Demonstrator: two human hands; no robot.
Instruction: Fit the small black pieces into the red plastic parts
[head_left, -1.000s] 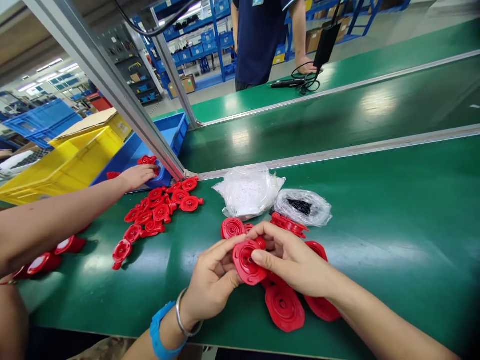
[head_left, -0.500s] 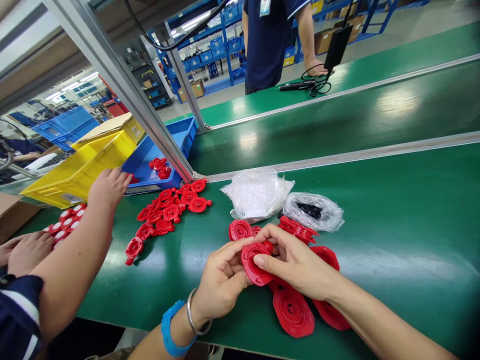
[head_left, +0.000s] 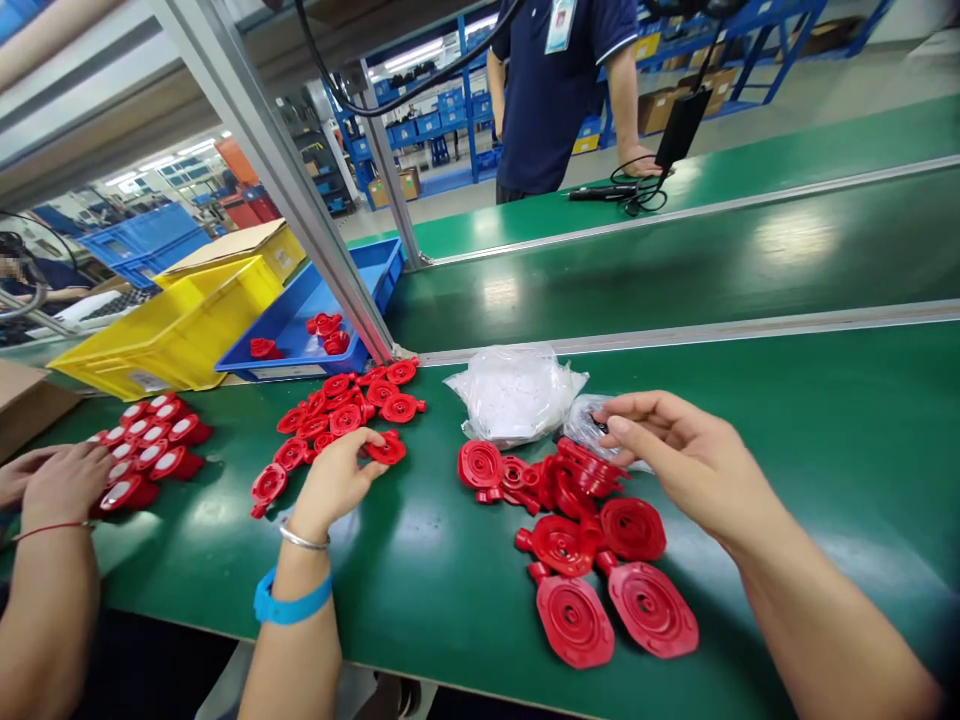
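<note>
At the near edge of the left-hand group of red parts, my left hand [head_left: 337, 485] pinches a round red plastic part [head_left: 388, 448] with a short spout. My right hand [head_left: 690, 460] is over the clear plastic bag of small black pieces [head_left: 589, 425]. Its thumb and forefinger are close together at the bag; whether a piece is between them is too small to tell. In front of the bag lie several red plastic parts [head_left: 574, 620], some stacked. More red parts [head_left: 345, 418] lie spread to the left of the white-filled plastic bag [head_left: 517, 395].
A co-worker's hands [head_left: 64, 485] rest by red parts with white tops [head_left: 154, 455] at the left. Behind are a blue tray [head_left: 274, 370] holding a few red parts, a yellow bin [head_left: 180, 330] and a metal post [head_left: 292, 200]. Another person [head_left: 551, 100] stands across the bench.
My hands have parted. The left carried the red part left to the other group; the right let go and moved up to the bag. The co-worker's arm withdrew from the blue tray, leaving a red part there.
</note>
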